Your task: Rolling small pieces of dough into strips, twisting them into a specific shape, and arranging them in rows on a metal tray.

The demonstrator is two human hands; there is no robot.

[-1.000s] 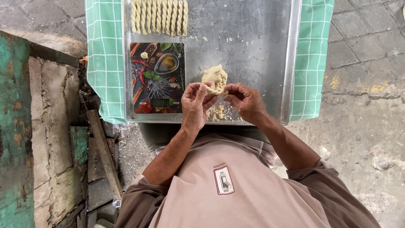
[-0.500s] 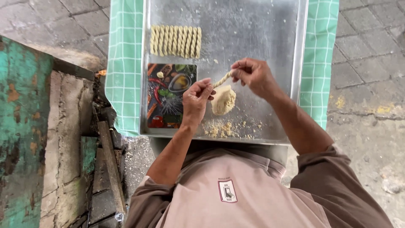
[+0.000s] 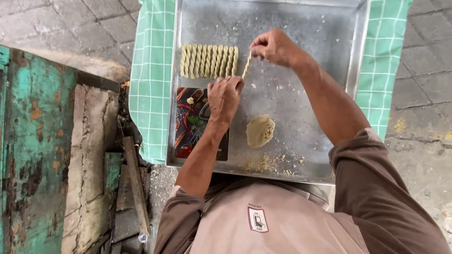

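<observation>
The right hand [image 3: 275, 47] reaches across the metal tray [image 3: 301, 94], fingertips pinched shut on the top end of a twisted dough stick [image 3: 246, 66]. The left hand [image 3: 224, 96], at seven o'clock from it, closes on the lower end. Ridged pale twists [image 3: 208, 61] lie in a row at nine o'clock; a rough dough lump [image 3: 260, 130] sits at six.

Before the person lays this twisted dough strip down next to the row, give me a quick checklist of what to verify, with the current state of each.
1. Both ends of the twisted dough strip held: ok, right hand at the top end, left hand at the bottom.
2. Strip in one piece: ok, no break visible.
3. Free spot beside the row of twisted strips: ok, bare metal tray to its right.
4. Strip lined up with the row: not ok, it slants.
5. Dough lump out of the way: ok, it lies nearer the person.
6. Strip clear of the tray: cannot tell.
</observation>
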